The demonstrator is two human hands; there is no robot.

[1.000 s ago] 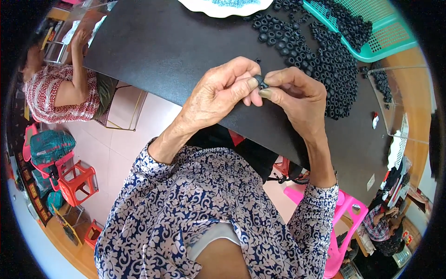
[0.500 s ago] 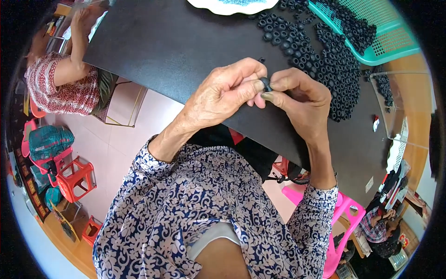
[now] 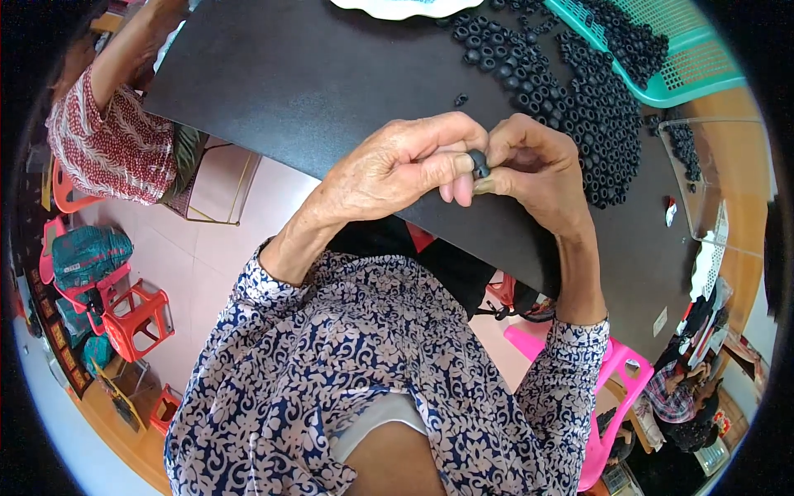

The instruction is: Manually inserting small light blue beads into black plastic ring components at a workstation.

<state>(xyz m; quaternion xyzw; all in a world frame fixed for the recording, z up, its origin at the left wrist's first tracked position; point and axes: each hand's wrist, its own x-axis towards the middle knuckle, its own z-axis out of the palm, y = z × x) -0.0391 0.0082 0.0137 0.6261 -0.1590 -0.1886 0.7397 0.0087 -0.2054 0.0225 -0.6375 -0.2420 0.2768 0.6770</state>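
Over the table's near edge, a small round black piece [image 3: 479, 162], rubber-like, sits between my two hands. My left hand [image 3: 393, 174] pinches it between thumb and fingers, the other fingers curled behind. From the other side, the closed thumb and fingertips of my right hand [image 3: 542, 169] grip the same piece. Part of it is covered by the fingertips. Just beyond my hands, one tiny black part [image 3: 461, 100] lies alone on the dark table [image 3: 273, 91]. A large pile of black ring-shaped pieces [image 3: 608, 140] spreads behind and to the right of my right hand.
A green plastic basket [image 3: 703, 70] with more black pieces stands at the far right. At the far edge is a white scalloped plate [image 3: 389, 10]. A clear plastic box [image 3: 724, 186] sits right. Another person [image 3: 116, 140] sits at left; red stools [image 3: 136, 318] stand on the floor.
Both hands have shifted slightly, and the black piece between them shows more fully. The lone tiny part on the table is now plainly visible. The person at left has moved an arm.
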